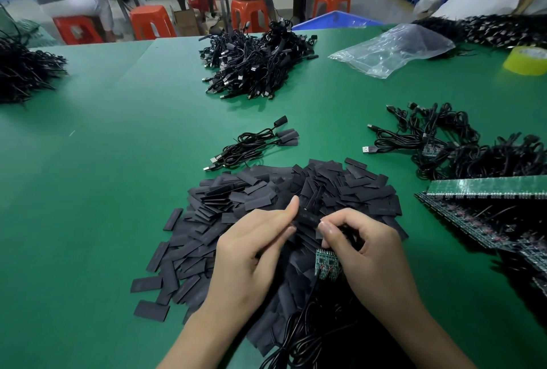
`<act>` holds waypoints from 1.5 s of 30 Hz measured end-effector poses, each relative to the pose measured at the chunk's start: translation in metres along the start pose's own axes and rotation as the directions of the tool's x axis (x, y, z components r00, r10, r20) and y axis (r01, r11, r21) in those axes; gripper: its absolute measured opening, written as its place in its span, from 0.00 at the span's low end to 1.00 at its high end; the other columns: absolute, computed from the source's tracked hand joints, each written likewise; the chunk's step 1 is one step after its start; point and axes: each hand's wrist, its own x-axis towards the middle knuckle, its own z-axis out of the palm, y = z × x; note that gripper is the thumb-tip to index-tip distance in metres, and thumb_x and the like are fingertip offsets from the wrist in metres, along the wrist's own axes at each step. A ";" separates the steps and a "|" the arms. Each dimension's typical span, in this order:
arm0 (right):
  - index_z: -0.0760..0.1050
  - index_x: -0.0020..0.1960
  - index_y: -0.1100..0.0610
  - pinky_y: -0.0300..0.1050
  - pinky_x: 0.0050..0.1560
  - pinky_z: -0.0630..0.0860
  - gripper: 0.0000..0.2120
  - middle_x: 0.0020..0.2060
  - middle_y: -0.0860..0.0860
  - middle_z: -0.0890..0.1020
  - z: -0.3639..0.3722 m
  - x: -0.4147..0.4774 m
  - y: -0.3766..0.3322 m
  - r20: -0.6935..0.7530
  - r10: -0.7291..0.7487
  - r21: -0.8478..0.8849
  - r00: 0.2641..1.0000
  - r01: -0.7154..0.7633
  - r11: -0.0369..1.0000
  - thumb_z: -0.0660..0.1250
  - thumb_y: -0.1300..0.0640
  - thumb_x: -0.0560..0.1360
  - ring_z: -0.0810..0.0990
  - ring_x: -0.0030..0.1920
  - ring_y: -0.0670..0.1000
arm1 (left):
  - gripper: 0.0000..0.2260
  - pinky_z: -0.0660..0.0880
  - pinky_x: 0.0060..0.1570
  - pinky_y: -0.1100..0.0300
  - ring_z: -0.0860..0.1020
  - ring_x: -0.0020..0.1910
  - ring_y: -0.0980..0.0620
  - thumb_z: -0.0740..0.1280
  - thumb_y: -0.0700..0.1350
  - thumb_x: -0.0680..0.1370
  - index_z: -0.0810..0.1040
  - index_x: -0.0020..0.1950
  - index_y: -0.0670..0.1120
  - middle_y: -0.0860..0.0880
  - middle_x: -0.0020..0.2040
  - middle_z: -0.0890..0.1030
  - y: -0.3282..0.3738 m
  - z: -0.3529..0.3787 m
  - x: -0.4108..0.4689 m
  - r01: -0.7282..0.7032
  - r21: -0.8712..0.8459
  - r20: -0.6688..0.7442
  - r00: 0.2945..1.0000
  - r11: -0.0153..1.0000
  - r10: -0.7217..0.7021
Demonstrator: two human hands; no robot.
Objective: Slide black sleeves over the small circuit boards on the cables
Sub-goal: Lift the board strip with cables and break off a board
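Lower centre of the frame: left hand (251, 250) pinches one flat black sleeve (307, 218) between thumb and forefinger, lifted just above the loose pile of black sleeves (266, 191) spread on the green bench (118, 161). Right hand (373, 250) is curled, thumb tip at the sleeve's right end. The small green circuit board (325, 263) juts from under that thumb, and its thin black cable (299, 321) trails toward the bottom edge. Which fingers actually clamp the board is hidden. Board and sleeve are close but not yet mated. Both grips are tight and small, fingertip work. Judgement: the sleeve is light, thin and floppy, lies collapsed flat, and likely needs squeezing at its edges to open the mouth; best held near the mouth, not mid-length. The board is stiff and light, with solder joints at the cable end that look fragile, so take it by its long edges and push from the wired end rather than tug the cable. Above the pile lies a small bundle of sleeved cables (257, 143). At the right edge sits a tangle of bare-board cables (444, 143), with stacked green board panels (488, 205) below it. A clear plastic bag (390, 49) is at upper right.
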 end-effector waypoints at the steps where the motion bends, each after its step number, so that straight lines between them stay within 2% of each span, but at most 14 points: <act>1: 0.80 0.39 0.46 0.35 0.34 0.72 0.11 0.33 0.43 0.82 0.001 0.000 0.000 0.000 -0.004 -0.004 1.000 0.004 1.000 0.71 0.57 0.79 0.81 0.35 0.45 | 0.16 0.74 0.54 0.66 0.81 0.51 0.57 0.70 0.40 0.81 0.79 0.69 0.44 0.54 0.52 0.84 0.001 -0.001 0.000 -0.005 0.007 -0.006 1.000 1.000 0.005; 3: 0.80 0.41 0.45 0.34 0.35 0.72 0.09 0.35 0.42 0.83 0.002 -0.001 0.001 -0.017 -0.011 -0.017 1.000 0.011 1.000 0.71 0.54 0.79 0.82 0.37 0.44 | 0.13 0.75 0.54 0.65 0.82 0.51 0.57 0.71 0.43 0.80 0.83 0.64 0.44 0.54 0.52 0.85 0.002 -0.003 -0.001 0.006 0.014 -0.037 0.999 1.000 -0.005; 5: 0.81 0.44 0.44 0.34 0.36 0.73 0.05 0.39 0.40 0.83 0.001 -0.001 0.002 -0.064 -0.039 -0.056 0.997 0.036 0.998 0.70 0.51 0.78 0.83 0.42 0.43 | 0.08 0.76 0.52 0.64 0.83 0.52 0.56 0.72 0.46 0.79 0.87 0.55 0.45 0.55 0.51 0.85 0.001 -0.008 0.000 0.045 0.015 -0.074 0.996 0.999 -0.044; 8: 0.81 0.47 0.47 0.38 0.45 0.74 0.04 0.42 0.38 0.82 0.001 -0.001 0.004 -0.081 -0.181 -0.229 0.980 0.159 0.960 0.68 0.50 0.78 0.81 0.46 0.42 | 0.05 0.77 0.54 0.62 0.83 0.53 0.56 0.73 0.45 0.78 0.87 0.47 0.45 0.54 0.51 0.85 -0.003 -0.013 0.001 0.059 0.078 -0.078 0.996 0.995 -0.053; 11: 0.81 0.48 0.51 0.47 0.47 0.74 0.05 0.43 0.41 0.81 0.004 -0.002 0.008 -0.021 -0.323 -0.381 0.946 0.291 0.877 0.68 0.52 0.80 0.79 0.45 0.45 | 0.03 0.77 0.53 0.60 0.83 0.53 0.55 0.74 0.42 0.78 0.87 0.49 0.45 0.54 0.51 0.84 -0.007 -0.013 0.002 0.003 0.112 -0.020 1.000 0.994 -0.001; 15: 0.81 0.47 0.53 0.51 0.45 0.72 0.07 0.42 0.44 0.80 0.004 0.000 0.010 0.023 -0.392 -0.447 0.920 0.360 0.819 0.67 0.53 0.80 0.78 0.44 0.50 | 0.09 0.77 0.51 0.62 0.81 0.50 0.56 0.74 0.44 0.80 0.86 0.59 0.49 0.55 0.52 0.83 -0.013 -0.012 0.001 -0.070 0.104 0.102 0.993 0.992 0.059; 22: 0.80 0.46 0.50 0.50 0.47 0.70 0.08 0.42 0.42 0.78 0.004 0.000 0.010 0.052 -0.339 -0.397 0.939 0.331 0.856 0.65 0.51 0.81 0.77 0.44 0.49 | 0.09 0.77 0.46 0.62 0.81 0.47 0.57 0.73 0.45 0.81 0.86 0.60 0.50 0.55 0.50 0.82 -0.014 -0.013 0.000 -0.134 0.120 0.160 0.981 0.984 0.114; 31: 0.77 0.45 0.45 0.44 0.52 0.69 0.06 0.42 0.39 0.78 0.005 -0.001 0.012 0.057 -0.226 -0.258 0.973 0.233 0.938 0.66 0.48 0.81 0.76 0.47 0.43 | 0.07 0.78 0.45 0.63 0.81 0.46 0.57 0.75 0.45 0.79 0.87 0.57 0.46 0.53 0.48 0.83 -0.012 -0.013 -0.001 -0.162 0.130 0.144 0.979 0.978 0.143; 34: 0.77 0.45 0.44 0.42 0.52 0.69 0.06 0.42 0.38 0.78 0.004 -0.001 0.012 0.060 -0.211 -0.246 0.976 0.219 0.944 0.65 0.47 0.81 0.76 0.47 0.41 | 0.07 0.78 0.46 0.63 0.82 0.47 0.58 0.75 0.45 0.79 0.87 0.57 0.47 0.53 0.49 0.83 -0.012 -0.012 -0.002 -0.141 0.098 0.153 0.980 0.985 0.125; 38: 0.78 0.45 0.46 0.46 0.51 0.71 0.08 0.42 0.39 0.78 0.004 0.000 0.011 0.093 -0.207 -0.246 0.974 0.224 0.943 0.64 0.47 0.80 0.77 0.47 0.43 | 0.06 0.78 0.48 0.63 0.82 0.48 0.59 0.74 0.46 0.80 0.86 0.56 0.48 0.55 0.51 0.83 -0.013 -0.012 -0.002 -0.094 0.062 0.201 0.976 0.994 0.080; 45: 0.81 0.45 0.50 0.47 0.50 0.69 0.10 0.41 0.40 0.78 0.003 0.000 0.008 0.161 -0.235 -0.340 0.959 0.277 0.899 0.64 0.47 0.79 0.77 0.45 0.46 | 0.03 0.77 0.49 0.62 0.80 0.48 0.60 0.73 0.47 0.81 0.83 0.53 0.49 0.59 0.50 0.80 -0.011 -0.012 0.001 -0.032 0.080 0.304 0.953 0.996 0.007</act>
